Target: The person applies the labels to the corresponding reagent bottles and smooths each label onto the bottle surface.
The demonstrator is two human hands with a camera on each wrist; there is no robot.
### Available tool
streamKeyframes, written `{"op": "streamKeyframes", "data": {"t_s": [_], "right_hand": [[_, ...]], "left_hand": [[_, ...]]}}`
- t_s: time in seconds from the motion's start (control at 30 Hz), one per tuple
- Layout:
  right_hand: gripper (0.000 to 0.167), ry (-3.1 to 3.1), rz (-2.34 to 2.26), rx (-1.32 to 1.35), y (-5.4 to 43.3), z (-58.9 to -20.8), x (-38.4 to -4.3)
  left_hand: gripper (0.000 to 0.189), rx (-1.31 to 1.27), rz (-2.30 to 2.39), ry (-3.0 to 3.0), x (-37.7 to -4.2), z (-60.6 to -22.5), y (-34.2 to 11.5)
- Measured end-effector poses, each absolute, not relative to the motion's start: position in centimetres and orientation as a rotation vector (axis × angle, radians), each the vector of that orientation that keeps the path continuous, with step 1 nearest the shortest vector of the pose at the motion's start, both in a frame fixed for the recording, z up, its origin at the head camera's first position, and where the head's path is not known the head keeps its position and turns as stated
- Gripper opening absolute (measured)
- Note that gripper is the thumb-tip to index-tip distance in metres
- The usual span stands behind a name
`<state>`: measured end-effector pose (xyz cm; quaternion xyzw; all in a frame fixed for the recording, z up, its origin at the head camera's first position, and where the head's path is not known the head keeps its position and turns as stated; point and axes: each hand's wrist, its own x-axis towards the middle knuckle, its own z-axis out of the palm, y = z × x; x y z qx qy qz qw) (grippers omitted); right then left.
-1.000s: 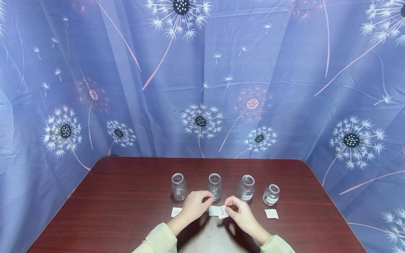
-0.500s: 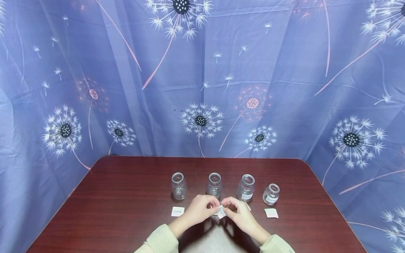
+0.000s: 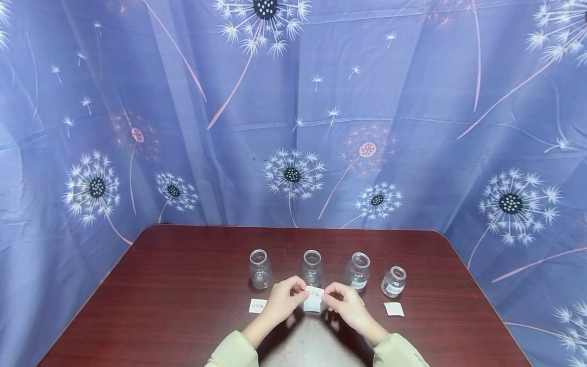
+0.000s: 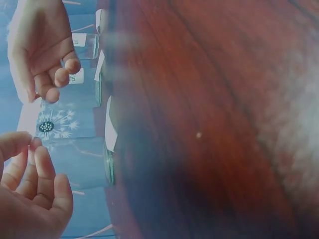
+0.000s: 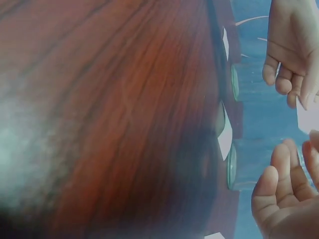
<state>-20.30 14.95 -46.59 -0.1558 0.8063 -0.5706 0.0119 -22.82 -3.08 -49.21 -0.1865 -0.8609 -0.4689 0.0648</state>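
My left hand (image 3: 284, 299) and right hand (image 3: 348, 307) pinch the two upper sides of a small white label (image 3: 314, 291) with printed characters, holding it stretched between them. It is raised off the table, in front of a clear glass jar (image 3: 312, 266), and overlaps that jar's lower part in the head view. A white paper slip (image 3: 312, 307) shows just below the label. In the left wrist view the label (image 4: 30, 118) spans between both sets of fingertips. From the right wrist, the label (image 5: 308, 117) is partly cut off by the frame edge.
An unlabelled glass jar (image 3: 260, 270) stands to the left, behind a printed label slip (image 3: 258, 306). To the right are a labelled jar (image 3: 356, 272) and a smaller labelled jar (image 3: 393, 282), with a blank white slip (image 3: 394, 309) before it. A blue curtain (image 3: 293, 102) hangs behind the table.
The label was in the right hand alone, near the left fingers. Both hands then met over it, and now they are slightly apart with it flat between them, raised toward the jar.
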Motion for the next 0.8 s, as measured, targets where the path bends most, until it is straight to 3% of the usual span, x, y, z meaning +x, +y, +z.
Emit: {"op": "streamKeyframes", "data": {"t_s": [0.37,0.8], "right_hand": [[0.01,2.848,-1.551,-0.462,14.4,-49.8,-23.1],[0.014,2.97,-1.424,-0.384,14.1,-50.2,-24.0]], "left_hand": [[0.009,-0.449,-1.153,-2.682,-24.2,-49.6,-2.6],[0.01,-0.314,-1.027,-2.758,-24.9,-50.0,-2.1]]}}
